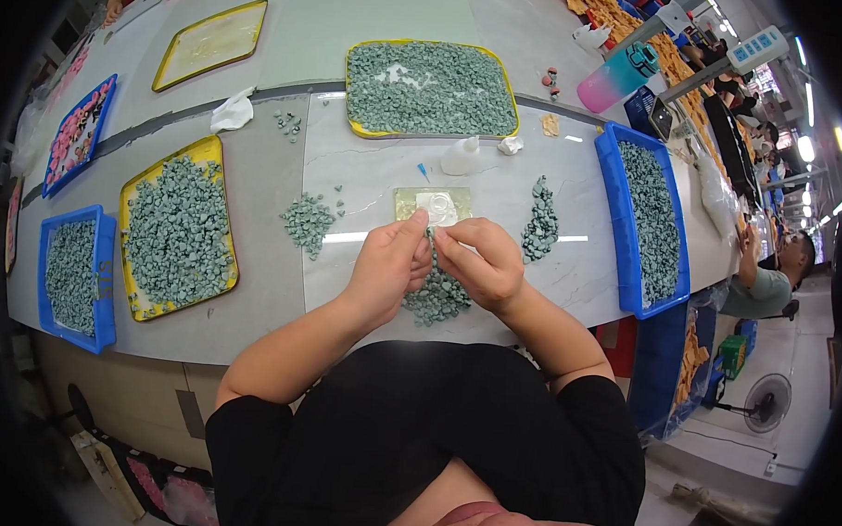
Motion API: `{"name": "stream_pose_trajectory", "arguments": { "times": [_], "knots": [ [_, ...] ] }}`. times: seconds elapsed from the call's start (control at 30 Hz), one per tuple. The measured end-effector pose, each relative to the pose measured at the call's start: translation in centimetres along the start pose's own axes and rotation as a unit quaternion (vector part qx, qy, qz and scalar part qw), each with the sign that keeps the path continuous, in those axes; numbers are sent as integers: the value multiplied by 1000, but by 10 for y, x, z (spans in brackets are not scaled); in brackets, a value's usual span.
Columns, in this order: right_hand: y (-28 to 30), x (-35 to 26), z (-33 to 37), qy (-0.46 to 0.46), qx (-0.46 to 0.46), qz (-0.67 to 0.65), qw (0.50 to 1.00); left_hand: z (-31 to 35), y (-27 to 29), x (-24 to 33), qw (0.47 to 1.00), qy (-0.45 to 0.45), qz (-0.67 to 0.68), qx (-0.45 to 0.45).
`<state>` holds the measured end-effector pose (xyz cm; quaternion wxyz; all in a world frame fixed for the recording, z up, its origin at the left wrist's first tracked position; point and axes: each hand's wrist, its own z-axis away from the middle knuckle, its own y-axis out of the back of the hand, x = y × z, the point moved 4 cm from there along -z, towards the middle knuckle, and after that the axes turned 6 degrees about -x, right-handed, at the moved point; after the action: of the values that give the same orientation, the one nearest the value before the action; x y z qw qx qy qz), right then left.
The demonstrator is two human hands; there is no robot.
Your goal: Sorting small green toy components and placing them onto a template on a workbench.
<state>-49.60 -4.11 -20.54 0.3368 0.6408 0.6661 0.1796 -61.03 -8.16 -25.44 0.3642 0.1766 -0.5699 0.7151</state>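
Note:
My left hand (pixel 389 264) and my right hand (pixel 486 262) meet in front of me, thumbs and fingers pinched together. Between their fingertips is a small grey-green piece (pixel 430 234), mostly hidden. A pile of such grey-green pieces (pixel 437 299) lies just below the hands. Beyond the fingertips sits a small yellowish pad (pixel 407 200) with a clear ring-like shape on it. Behind it stand a white squeeze bottle (pixel 461 157) and a small blue nozzle tip (pixel 423 172). Smaller heaps lie to the left (pixel 308 224) and right (pixel 540 221).
A yellow-rimmed tray (pixel 514 99) of green pieces lies at the back. Another yellow tray (pixel 129 295) and a blue bin (pixel 107 317) stand at left, a second blue bin (pixel 616 242) at right. Farther off are a pink-and-teal water bottle (pixel 615 80) and a seated person (pixel 763 289).

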Motion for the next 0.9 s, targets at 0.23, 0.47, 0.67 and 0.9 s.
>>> {"name": "stream_pose_trajectory", "arguments": {
  "times": [0.23, 0.47, 0.67, 0.9],
  "knots": [
    [-6, -5, 4, 10, 41, -12, 999, 7, 3, -3, 990, -94, -102, 39],
    [-3, -5, 7, -66, 53, -83, 993, 11, 1, 3, 923, -234, -295, 84],
    [-4, -7, 14, -68, 64, -52, 994, 10, -2, 7, 881, -255, -385, 105],
    [22, 43, 18, -217, -142, -106, 960, 3, 0, 1, 869, -96, -480, 72]
  ]
}}
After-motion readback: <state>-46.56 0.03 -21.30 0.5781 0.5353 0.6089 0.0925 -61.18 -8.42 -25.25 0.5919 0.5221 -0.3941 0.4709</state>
